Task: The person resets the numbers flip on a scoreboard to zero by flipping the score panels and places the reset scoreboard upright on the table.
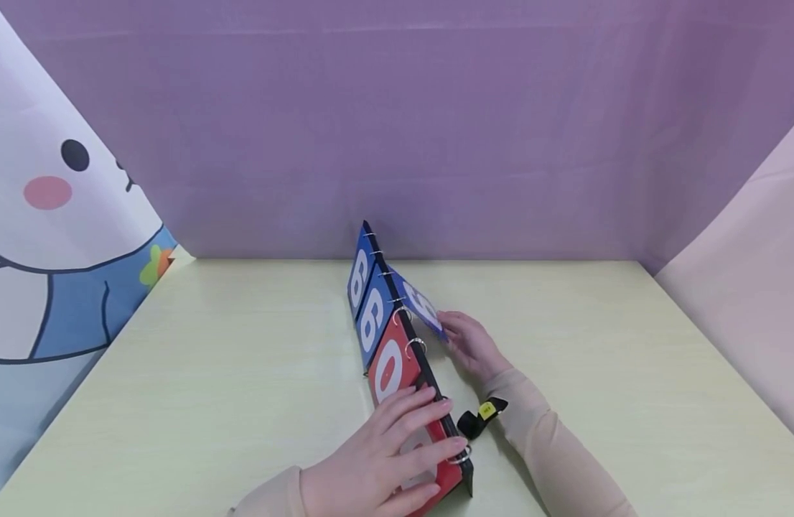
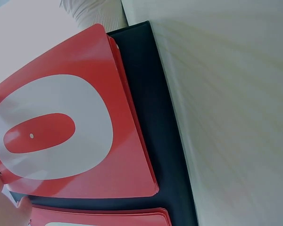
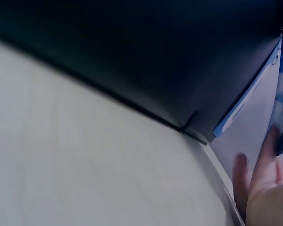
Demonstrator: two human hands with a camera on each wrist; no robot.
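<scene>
A tabletop flip scoreboard [image 1: 429, 373] stands tent-like, with ringed number cards along its black spine. Its near end carries red cards [image 2: 132, 165] showing a white 0; farther off are blue cards [image 1: 371, 316] with a white digit, 6 or 9. My left hand [image 1: 384, 452] rests over the near red cards, fingers spread and reaching the spine. On the board's right side, my right hand [image 1: 471, 345] pinches the lower edge of a flipped blue card [image 1: 419, 305], held out from the black back panel [image 3: 132, 52]. Part of that grip is hidden.
A black strap with a yellow label [image 1: 487, 410] is at the right wrist. The scoreboard stands on a pale tabletop [image 1: 255, 337]. Behind it hangs a purple backdrop [image 1: 403, 143], with a cartoon-printed cloth [image 1: 80, 301] on the left.
</scene>
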